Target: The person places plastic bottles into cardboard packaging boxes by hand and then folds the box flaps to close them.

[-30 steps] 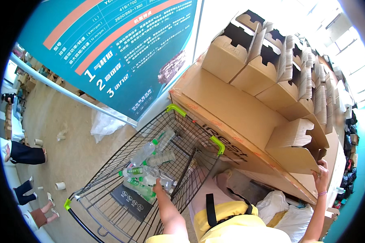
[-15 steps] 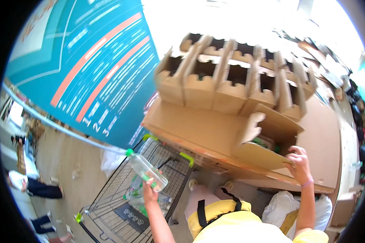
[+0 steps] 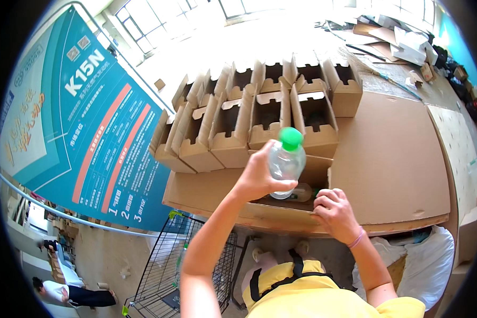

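My left hand [image 3: 257, 177] is wrapped round a clear plastic bottle [image 3: 287, 164] with a green cap, holding it upright over an open cardboard box [image 3: 278, 211]. Inside the box lies another clear bottle [image 3: 302, 193], partly hidden by the one I hold. My right hand [image 3: 336, 214] grips the near right edge of this box, its fingers curled over the rim. Behind it stand several similar open-topped cardboard boxes [image 3: 230, 127] in two rows; most of their insides are dark.
The boxes rest on a large cardboard-covered table [image 3: 392, 159]. A wire shopping cart [image 3: 161, 265] stands at the near left, beside a tall teal banner [image 3: 100, 143]. White sacks [image 3: 426, 265] lie at the near right. A person [image 3: 74, 294] is at the far lower left.
My left hand has carried the bottle from above the cart rightward to over the open box, turning it upright. My right hand stays at the box's edge. The view has turned.
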Tool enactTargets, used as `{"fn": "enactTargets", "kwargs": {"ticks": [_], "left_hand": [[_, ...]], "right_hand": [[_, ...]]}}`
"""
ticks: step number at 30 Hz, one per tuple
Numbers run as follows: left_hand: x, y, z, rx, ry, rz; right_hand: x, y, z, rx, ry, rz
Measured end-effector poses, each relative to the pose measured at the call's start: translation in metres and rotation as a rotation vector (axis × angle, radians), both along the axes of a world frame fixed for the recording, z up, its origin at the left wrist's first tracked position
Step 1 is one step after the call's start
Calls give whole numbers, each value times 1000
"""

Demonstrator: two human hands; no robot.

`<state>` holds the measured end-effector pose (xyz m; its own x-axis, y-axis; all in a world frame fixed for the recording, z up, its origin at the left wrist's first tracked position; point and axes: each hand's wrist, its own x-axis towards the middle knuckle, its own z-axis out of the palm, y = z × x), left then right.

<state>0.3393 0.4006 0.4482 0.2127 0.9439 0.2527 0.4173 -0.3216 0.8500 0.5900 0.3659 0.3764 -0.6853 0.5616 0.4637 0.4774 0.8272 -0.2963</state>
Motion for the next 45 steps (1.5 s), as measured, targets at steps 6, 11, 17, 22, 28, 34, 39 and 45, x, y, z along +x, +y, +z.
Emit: {"fn": "enactTargets", "kwargs": {"ticks": [6, 11, 17, 22, 28, 34, 39, 45], "left_hand": [[26, 48, -76, -460, 919, -457], [54, 51, -125, -589, 1286, -693], [56, 48, -162, -628, 1350, -780], [38, 39, -196, -337, 1216, -886], [48, 42, -172, -362, 1206, -662], [19, 32, -54, -63, 717, -438], [-51, -44, -33, 106, 151, 9], [-93, -57, -113, -206, 69, 81]], "right_hand": [[-1, -6, -13, -12, 191, -76], [0, -5, -20, -4, 209, -56], [1, -3, -23, -16, 194, -21], [1, -2, -20, -10, 188, -4], [-1, -4, -12, -50, 170, 4], [-5, -8, -9, -134, 178, -95], [-11, -25, -29, -377, 543, -363], [-37, -29, -65, -566, 635, -466]]}}
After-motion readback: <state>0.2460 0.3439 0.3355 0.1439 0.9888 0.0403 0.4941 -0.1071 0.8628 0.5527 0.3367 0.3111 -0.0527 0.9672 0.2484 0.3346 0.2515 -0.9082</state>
